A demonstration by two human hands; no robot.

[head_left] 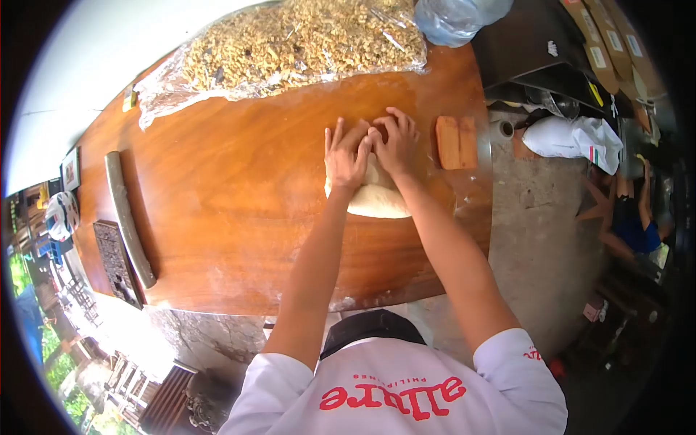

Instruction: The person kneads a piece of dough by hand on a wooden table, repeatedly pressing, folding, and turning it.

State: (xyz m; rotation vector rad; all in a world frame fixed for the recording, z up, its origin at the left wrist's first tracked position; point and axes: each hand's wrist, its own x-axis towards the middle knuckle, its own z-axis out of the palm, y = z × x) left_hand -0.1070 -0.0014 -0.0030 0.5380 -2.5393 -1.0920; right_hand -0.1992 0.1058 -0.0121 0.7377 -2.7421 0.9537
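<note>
A pale lump of dough [378, 202] lies on the brown wooden table [239, 210], beneath both of my hands. My left hand [348, 156] rests over its left part, with some fingers stretched out past the far side. On the right part is my right hand [395, 145], its fingers bent and spread. The thumbs and forefingers of the two hands come close together over the dough, and the palms hide much of it.
Plastic film holding brown crumbly pieces [304, 47] covers the far edge. A wooden block [457, 143] sits right of my hands. Leftward lie a long stick [128, 217] and a dark carved board [116, 261]. A clear plastic container [460, 18] stands at the back right.
</note>
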